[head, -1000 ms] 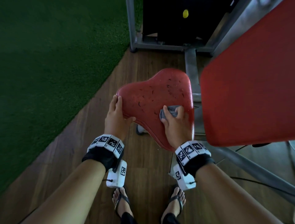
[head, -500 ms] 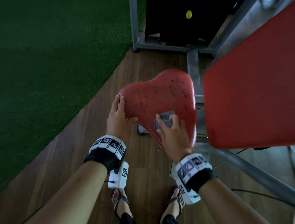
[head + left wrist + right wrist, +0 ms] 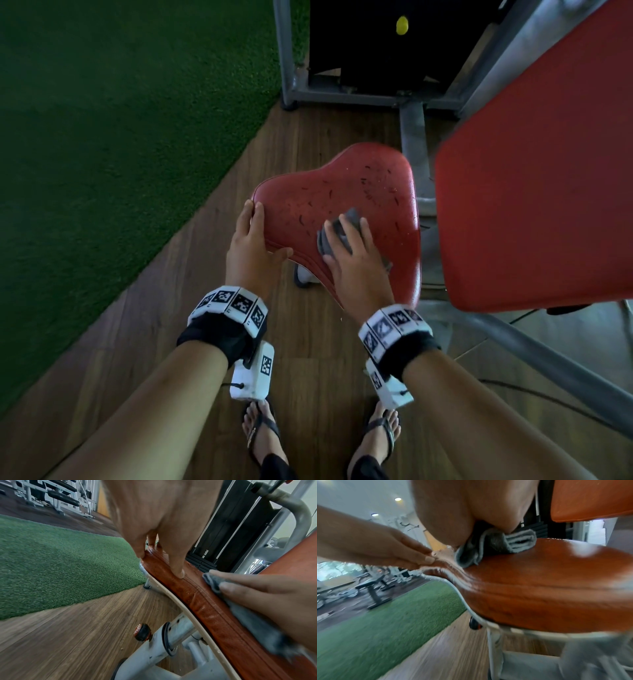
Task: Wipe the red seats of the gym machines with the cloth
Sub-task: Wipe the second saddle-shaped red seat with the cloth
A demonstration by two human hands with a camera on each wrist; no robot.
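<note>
1. Fingers of the right hand lie flat and spread over a folded grey cloth, pressing it onto the red seat of the machine. The palm sits low, toward the seat's 6 o'clock edge, the fingertips aimed at 12 – a pose that, by my reading, puts weight over the whole pad of cloth for a pushing stroke.
2. The left hand grips the seat's rim at about 9 o'clock: fingers laid along the top, thumb hooked under the near edge. Most likely it steadies the seat against the wiping pressure.
3. In the right wrist view the cloth shows as a thick fold under the palm, with the upholstery glossy around it.
4. Dark nicks and flecks dot the seat toward 12 and 1 o'clock – that part probably remains to be wiped.
5. Outward: a red back pad stands at 3 o'clock, the weight stack at 12, green turf from 9 to 11, wood-look floor beneath.
</note>
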